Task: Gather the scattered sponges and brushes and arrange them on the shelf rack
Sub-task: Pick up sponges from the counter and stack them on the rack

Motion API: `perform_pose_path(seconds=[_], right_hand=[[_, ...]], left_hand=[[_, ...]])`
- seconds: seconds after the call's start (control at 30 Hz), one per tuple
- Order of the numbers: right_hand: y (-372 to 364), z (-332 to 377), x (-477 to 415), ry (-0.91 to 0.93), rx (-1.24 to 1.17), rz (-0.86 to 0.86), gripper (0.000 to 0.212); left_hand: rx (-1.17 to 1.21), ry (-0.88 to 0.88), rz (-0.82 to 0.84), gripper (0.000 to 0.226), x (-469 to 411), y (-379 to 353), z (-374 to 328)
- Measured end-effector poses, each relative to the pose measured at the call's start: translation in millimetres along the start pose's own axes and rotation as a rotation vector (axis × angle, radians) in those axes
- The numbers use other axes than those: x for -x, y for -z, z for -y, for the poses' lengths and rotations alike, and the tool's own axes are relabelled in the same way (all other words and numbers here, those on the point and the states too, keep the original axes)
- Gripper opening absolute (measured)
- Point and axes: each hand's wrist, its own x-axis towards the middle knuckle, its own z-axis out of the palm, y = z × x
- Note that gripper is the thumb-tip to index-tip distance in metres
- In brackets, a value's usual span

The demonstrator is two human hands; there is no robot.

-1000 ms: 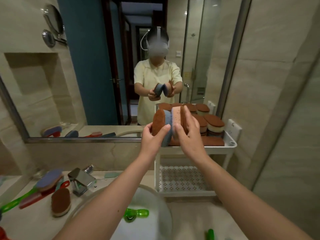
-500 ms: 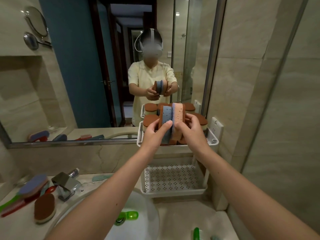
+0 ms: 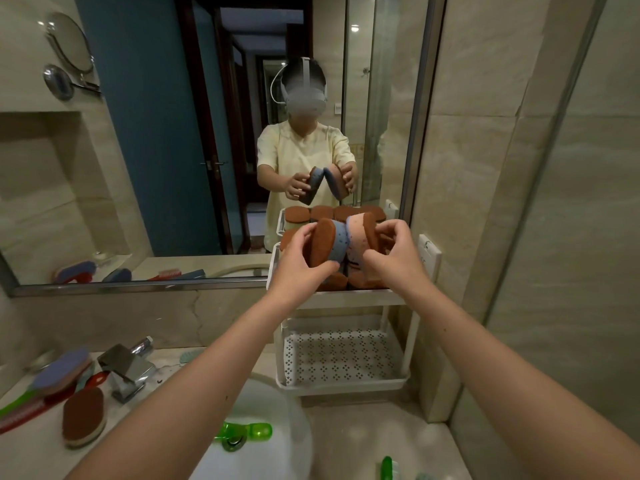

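Note:
My left hand (image 3: 300,261) grips a blue sponge with a brown scouring face (image 3: 329,242), held on edge over the top tier of the white shelf rack (image 3: 346,296). My right hand (image 3: 394,258) grips a pink sponge with a brown face (image 3: 362,237) beside it; the two touch at the top and splay apart below. Several brown-topped sponges (image 3: 332,282) lie on the top tier under them. The rack's lower tier (image 3: 341,355) holds nothing. A brown sponge (image 3: 83,415) and long-handled brushes (image 3: 52,379) lie on the counter at the left.
A chrome tap (image 3: 126,370) stands behind the white basin (image 3: 263,445), where a green brush (image 3: 249,433) lies by the drain. Another green handle (image 3: 387,467) shows at the front edge. A mirror (image 3: 173,133) covers the back wall; a tiled wall is at the right.
The two sponges, held pressed together upright before, have tilted apart at the bottom and come lower over the rack's top tier. My view has shifted right.

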Motion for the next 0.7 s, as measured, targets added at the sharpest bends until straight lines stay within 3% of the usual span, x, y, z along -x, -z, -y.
perform_pose_path(seconds=[0.2, 0.37, 0.7], right_hand=[[7.1, -9.6, -0.6, 0.160, 0.422, 0.006, 0.044], [1.9, -18.3, -2.8, 0.108, 0.658, 0.074, 0.045], [-12.1, -33.9, -6.6, 0.001, 0.680, 0.102, 0.041]], left_hand=[[-0.441, -0.107, -0.088, 0.075, 2.0, 1.4, 8.1], [-0.774, -0.146, -0.005, 0.070, 3.1, -3.7, 18.9], [-0.850, -0.145, 0.054, 0.057, 2.1, -11.7, 20.3]])
